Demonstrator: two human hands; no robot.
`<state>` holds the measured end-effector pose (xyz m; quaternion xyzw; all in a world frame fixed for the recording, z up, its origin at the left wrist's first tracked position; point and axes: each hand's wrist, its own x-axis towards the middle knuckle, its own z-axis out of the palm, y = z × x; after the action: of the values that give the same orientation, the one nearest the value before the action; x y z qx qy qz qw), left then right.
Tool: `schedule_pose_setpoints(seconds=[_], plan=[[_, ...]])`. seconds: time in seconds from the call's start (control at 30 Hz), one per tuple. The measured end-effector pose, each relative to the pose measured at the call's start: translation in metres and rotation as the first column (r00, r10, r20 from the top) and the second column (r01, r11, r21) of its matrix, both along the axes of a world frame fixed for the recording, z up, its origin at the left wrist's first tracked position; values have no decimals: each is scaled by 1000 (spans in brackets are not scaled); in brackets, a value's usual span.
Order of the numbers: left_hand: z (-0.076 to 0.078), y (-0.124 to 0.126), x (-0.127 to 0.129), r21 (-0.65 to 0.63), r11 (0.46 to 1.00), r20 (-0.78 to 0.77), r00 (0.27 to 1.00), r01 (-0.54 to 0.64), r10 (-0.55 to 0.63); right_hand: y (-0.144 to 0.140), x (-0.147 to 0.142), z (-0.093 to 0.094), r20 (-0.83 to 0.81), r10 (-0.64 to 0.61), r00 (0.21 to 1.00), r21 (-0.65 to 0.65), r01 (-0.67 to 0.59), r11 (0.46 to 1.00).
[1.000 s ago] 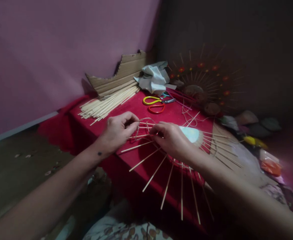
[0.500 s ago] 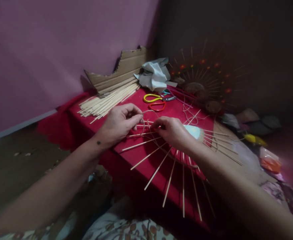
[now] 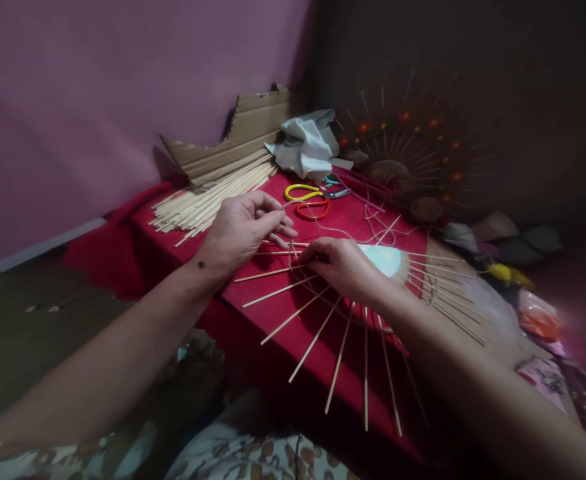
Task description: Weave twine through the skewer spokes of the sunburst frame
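A round frame of thin wooden sticks (image 3: 314, 341) fans out from a pale disc (image 3: 385, 259) over the red cloth. Thin twine (image 3: 317, 223) loops around the sticks and trails back across the cloth. My left hand (image 3: 245, 227) pinches the twine between thumb and forefinger above the frame's left side, its other fingers loosely curled. Close beside it, my right hand (image 3: 340, 263) is closed on the frame where a stick and the twine meet. The right fingertips partly hide that crossing, and the right forearm covers part of the frame.
Scissors (image 3: 313, 200) with yellow and red handles lie behind the hands. A bundle of loose sticks (image 3: 207, 203), torn cardboard (image 3: 243, 127) and crumpled pale cloth (image 3: 307, 147) are farther back. A decorated stick piece (image 3: 405, 143) stands in the dark corner. An orange packet (image 3: 540, 323) lies right.
My left hand has lifted slightly, its lower fingers opening, and the twine has been drawn into a longer loop behind the hands. My right hand stays nearly in place.
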<state>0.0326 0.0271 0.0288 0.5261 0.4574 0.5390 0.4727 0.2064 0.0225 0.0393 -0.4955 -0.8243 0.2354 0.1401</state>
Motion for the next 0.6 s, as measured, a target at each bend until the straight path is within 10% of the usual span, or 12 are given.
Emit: schedule_pose_setpoints(seconds=[0.6], plan=[[-17, -3, -21, -8, 991, -159, 979, -133, 130, -10, 2, -2, -22, 39, 999, 27, -39, 999]])
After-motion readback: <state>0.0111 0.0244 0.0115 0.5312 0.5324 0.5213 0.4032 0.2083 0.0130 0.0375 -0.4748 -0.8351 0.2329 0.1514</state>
